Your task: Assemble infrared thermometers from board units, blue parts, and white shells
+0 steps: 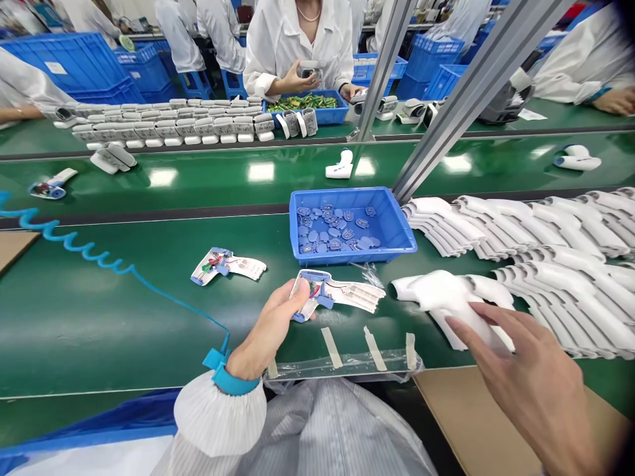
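Note:
My left hand (270, 324) grips an open white housing half (354, 294) by its wide end, thumb on top; red wires and blue parts show inside. Another such half (231, 266) lies on the green surface to the left. At the right, my right hand (530, 377) has its fingers spread over a white shell (446, 297) in a small pile, thumb and forefinger at its sides; whether it bears any weight cannot be made out. Beyond my left hand stands a blue bin (352, 256) with small blue pieces inside.
Rows of white shells (585, 291) cover the right side. Metal posts (446, 99) rise behind the bin. A blue coiled cord (163, 291) runs to my left wrist. Tape strips (376, 349) hold a plastic bag at the front edge. Across the belt, a person (302, 46) handles a device.

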Motion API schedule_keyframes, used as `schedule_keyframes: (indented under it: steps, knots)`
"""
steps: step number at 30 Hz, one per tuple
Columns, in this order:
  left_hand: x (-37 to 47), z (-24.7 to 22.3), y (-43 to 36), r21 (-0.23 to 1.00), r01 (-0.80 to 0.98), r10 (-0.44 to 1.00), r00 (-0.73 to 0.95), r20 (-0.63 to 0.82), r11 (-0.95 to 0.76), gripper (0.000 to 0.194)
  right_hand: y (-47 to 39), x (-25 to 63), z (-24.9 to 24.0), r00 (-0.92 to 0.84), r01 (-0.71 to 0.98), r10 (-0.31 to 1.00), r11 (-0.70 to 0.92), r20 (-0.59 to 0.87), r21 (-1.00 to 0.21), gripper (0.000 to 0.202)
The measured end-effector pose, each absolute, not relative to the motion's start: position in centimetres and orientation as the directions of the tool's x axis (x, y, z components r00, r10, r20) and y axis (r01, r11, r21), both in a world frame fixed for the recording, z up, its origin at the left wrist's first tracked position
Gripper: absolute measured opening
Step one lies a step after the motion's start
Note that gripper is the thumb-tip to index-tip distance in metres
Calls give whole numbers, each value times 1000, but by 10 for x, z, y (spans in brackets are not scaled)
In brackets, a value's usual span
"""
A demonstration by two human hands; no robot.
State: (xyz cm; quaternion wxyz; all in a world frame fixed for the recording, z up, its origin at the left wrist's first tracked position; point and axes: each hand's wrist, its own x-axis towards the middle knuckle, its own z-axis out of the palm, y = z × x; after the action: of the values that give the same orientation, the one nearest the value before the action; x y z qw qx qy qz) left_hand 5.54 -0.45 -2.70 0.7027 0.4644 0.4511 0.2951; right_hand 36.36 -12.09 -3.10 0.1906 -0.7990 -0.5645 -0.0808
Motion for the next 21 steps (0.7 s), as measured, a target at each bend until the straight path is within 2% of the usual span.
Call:
schedule_keyframes:
  steps: [2, 5, 9, 11, 12, 14, 16, 18, 21]
  knots:
    - [56, -29, -5, 920, 23, 832, 416, -366, 392, 52, -118, 339, -17, 200, 973, 864, -120, 462, -197, 41]
    - [58, -32, -8, 914, -4, 835, 409, -369, 406, 53, -102, 297, -2, -54, 987, 828, 128, 559, -93, 25]
    - [59, -34, -9, 943, -4, 850, 435, -297, 331, 52, -76, 256, 0, -218, 963, 815, 268, 537, -17, 16]
    - [58, -35, -9, 953, 72, 858, 421, -295, 293, 51, -64, 247, -4, -249, 952, 841, 303, 480, -37, 25]
    - [58, -35, -9, 954, 105, 863, 408, -299, 281, 51, -59, 245, -5, -236, 951, 871, 299, 430, -83, 33]
    - [56, -36, -10, 960, 143, 869, 410, -278, 240, 49, -51, 246, -5, -183, 932, 955, 244, 235, -268, 41]
    - [52, -35, -13, 972, 183, 878, 429, -215, 148, 48, -46, 252, -1, -157, 862, 987, 122, -31, -491, 29]
    - [49, -34, -16, 961, 275, 900, 414, -139, 22, 51, -44, 257, 4, -206, 737, 948, -12, -241, -675, 24]
    - [48, -32, -21, 910, 400, 898, 432, -81, -111, 52, -46, 261, 6, -334, 519, 872, -146, -357, -842, 34]
